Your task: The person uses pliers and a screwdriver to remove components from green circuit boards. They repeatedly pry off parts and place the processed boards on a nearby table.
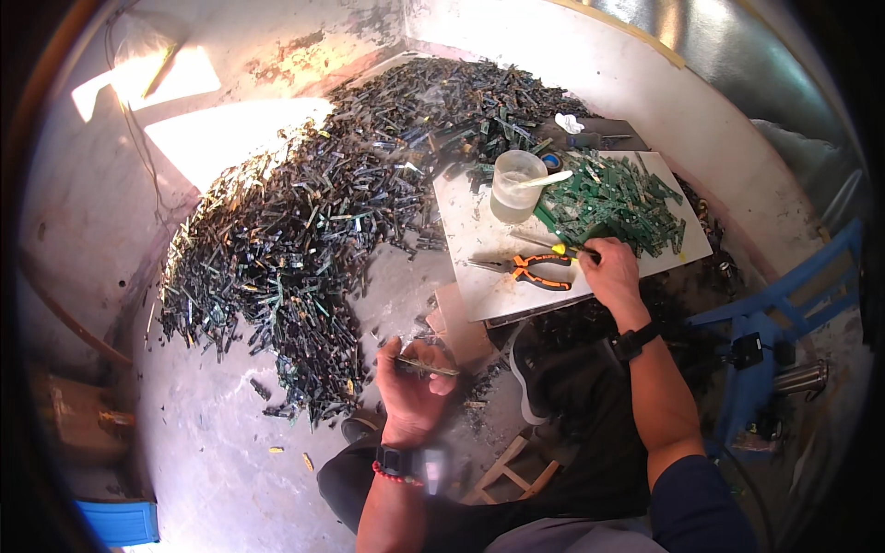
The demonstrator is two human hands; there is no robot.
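My left hand (412, 380) is raised over the floor, its fingers pinching a thin, narrow strip (426, 367), whose kind is too small to tell. Over the right part of a white board (466, 221), my right hand (610, 269) closes on the dark handle end of a screwdriver (560, 249); its thin shaft points left, with yellow near the middle. Just below the screwdriver lie pliers (539, 273) with orange and black handles, jaws to the left. Beyond my right hand, many green circuit board strips (613, 203) are heaped on the board.
A clear plastic cup (514, 195) with a white stick (546, 181) across it stands beside the green strips. A large pile of dark strips (304, 221) covers the floor to the left and back. A blue chair (784, 304) is at the right; a wooden frame (512, 475) lies near my legs.
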